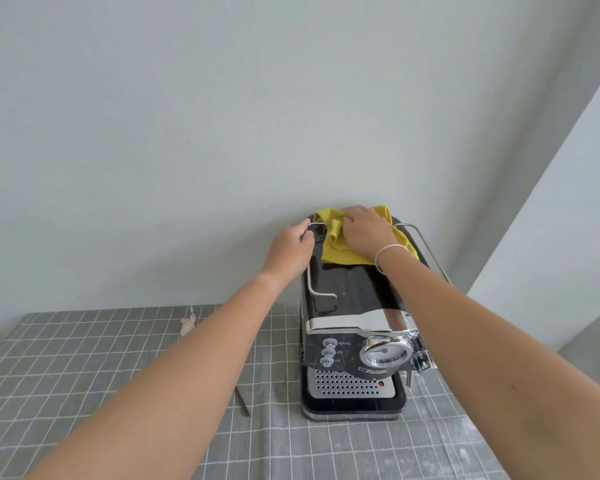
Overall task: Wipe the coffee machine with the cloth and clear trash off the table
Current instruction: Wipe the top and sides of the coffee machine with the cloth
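Observation:
A black and chrome coffee machine [352,344] stands on the grey checked tablecloth [84,368], its back near the wall. A yellow cloth [336,240] lies bunched on the rear of its black top. My right hand [364,233] presses flat on the cloth, fingers curled into its folds. My left hand [290,252] holds the machine's upper left edge by the metal rail [312,271]. A crumpled pale scrap of trash [187,323] lies near the table's far edge. A thin brown stick [242,400] lies on the cloth beside my left forearm.
A plain pale wall rises right behind the table. A second wall panel angles in at the right. The machine's steam wand [411,372] sticks out at its right side. White powdery specks dot the tablecloth at the lower right.

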Demonstrator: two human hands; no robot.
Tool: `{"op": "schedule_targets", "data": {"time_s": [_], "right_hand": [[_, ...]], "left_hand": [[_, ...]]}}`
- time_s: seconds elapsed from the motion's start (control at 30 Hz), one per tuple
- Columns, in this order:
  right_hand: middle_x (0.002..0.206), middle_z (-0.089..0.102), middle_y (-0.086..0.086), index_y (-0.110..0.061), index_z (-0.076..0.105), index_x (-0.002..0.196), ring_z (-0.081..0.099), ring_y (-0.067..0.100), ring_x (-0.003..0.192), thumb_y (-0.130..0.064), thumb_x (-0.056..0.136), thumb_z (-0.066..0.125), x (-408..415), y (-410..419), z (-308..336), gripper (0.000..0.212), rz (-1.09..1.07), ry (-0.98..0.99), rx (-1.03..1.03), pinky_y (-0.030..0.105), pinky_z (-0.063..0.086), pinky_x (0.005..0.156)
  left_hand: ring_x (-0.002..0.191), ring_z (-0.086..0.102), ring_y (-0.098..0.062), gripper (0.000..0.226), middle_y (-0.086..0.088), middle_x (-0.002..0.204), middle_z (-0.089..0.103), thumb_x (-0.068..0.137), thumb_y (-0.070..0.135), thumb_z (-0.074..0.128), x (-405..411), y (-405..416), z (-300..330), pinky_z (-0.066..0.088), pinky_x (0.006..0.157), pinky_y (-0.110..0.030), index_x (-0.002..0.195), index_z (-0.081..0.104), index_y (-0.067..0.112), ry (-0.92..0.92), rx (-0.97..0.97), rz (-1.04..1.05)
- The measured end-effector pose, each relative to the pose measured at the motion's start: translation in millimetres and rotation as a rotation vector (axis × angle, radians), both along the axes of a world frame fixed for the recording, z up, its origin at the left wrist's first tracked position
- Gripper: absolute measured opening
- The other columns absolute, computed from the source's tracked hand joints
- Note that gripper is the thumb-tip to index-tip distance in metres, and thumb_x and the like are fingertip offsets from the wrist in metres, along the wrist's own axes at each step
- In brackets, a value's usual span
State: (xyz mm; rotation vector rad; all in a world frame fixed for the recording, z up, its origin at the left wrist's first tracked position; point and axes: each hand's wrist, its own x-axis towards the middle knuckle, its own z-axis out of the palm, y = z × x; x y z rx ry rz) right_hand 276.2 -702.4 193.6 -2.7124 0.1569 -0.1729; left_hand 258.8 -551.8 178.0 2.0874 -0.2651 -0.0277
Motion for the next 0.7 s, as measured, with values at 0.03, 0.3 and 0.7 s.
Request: {"op": "schedule_targets", "data": {"time_s": [0.03, 0.3, 0.7], "right_hand": [[0.143, 0.041, 0.011, -0.018, 0.041, 0.136, 0.035, 0.033, 0.132, -0.027, 0.093, 0.030, -8, 2, 0, 0.045, 0.000, 0.013, -0.042, 0.046, 0.027, 0.111], [0.160, 0.000, 0.002, -0.037, 0.020, 0.144, 0.001, 0.031, 0.147, -0.058, 0.087, 0.034, -109, 8, 2, 0.062, 0.101, 0.125, -0.172, 0.049, 0.004, 0.118], [0.160, -0.003, 0.001, -0.040, 0.014, 0.145, -0.002, 0.032, 0.147, -0.050, 0.091, 0.032, -108, 6, 1, 0.058, 0.114, 0.145, -0.163, 0.051, 0.002, 0.118]], "left_hand": [[0.136, 0.038, -0.018, 0.045, -0.006, 0.148, 0.042, 0.097, 0.018, 0.034, -1, 0, 0, 0.025, 0.097, -0.015, 0.141, 0.037, 0.011, -0.003, 0.000, 0.003], [0.138, 0.037, -0.017, 0.045, -0.006, 0.149, 0.040, 0.097, 0.017, 0.033, -4, -1, 2, 0.026, 0.105, -0.019, 0.141, 0.037, 0.010, -0.006, -0.011, -0.001], [0.139, 0.035, -0.017, 0.045, -0.006, 0.150, 0.038, 0.097, 0.017, 0.033, -9, 1, 6, 0.025, 0.108, -0.021, 0.141, 0.037, 0.009, 0.015, -0.021, -0.009]]}}
